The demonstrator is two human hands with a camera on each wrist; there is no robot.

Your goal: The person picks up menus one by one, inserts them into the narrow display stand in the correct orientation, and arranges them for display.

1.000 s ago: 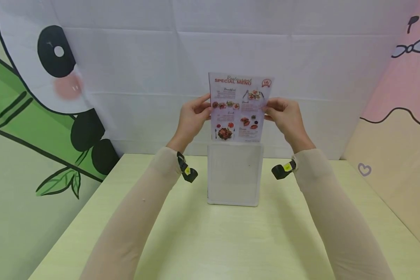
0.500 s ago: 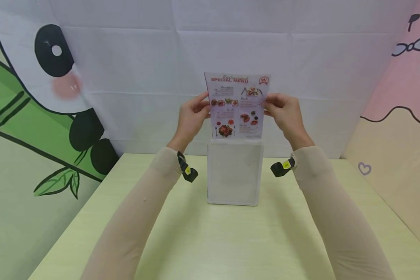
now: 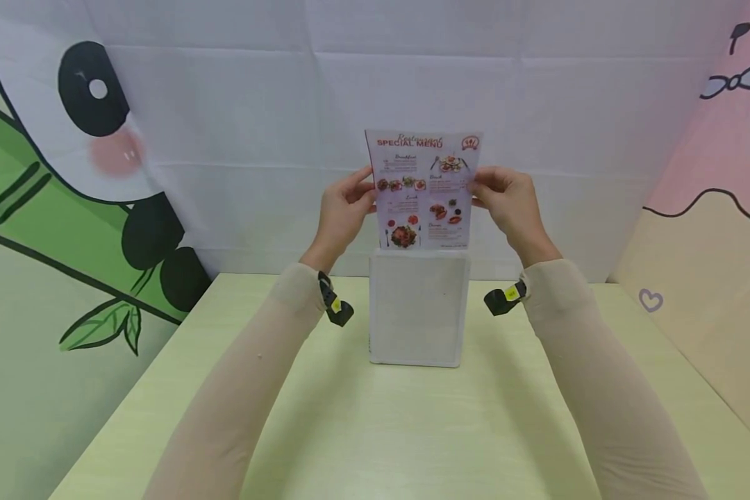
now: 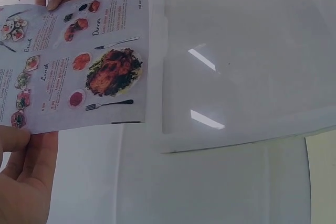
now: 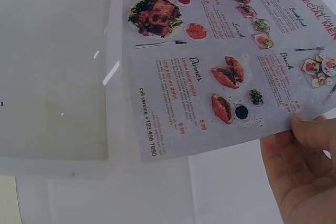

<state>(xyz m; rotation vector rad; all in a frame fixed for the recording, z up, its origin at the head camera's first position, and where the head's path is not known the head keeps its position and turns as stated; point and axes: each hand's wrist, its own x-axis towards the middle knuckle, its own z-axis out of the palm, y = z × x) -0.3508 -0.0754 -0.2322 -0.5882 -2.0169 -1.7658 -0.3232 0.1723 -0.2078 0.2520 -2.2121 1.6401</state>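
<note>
A printed restaurant menu sheet (image 3: 423, 194) is held upright between my two hands, its face toward me. My left hand (image 3: 344, 212) pinches its left edge and my right hand (image 3: 511, 208) pinches its right edge, thumbs in front. Directly below stands a clear display holder (image 3: 417, 309) with a whitish frame. The sheet's bottom edge lies along the holder's top rim. In the left wrist view the menu (image 4: 100, 66) meets the holder's border (image 4: 157, 77), and the right wrist view shows the menu's lower edge (image 5: 137, 87) overlapping the rim.
The holder stands on a pale yellow table (image 3: 387, 430). Behind it hangs a white cloth (image 3: 256, 118). Cartoon-printed panels (image 3: 94, 208) rise at the left, with a pink and cream one (image 3: 712, 229) at the right.
Both hands have moved the menu slightly left, and its bottom edge stays at the holder's top. Over the last half second little has moved.
</note>
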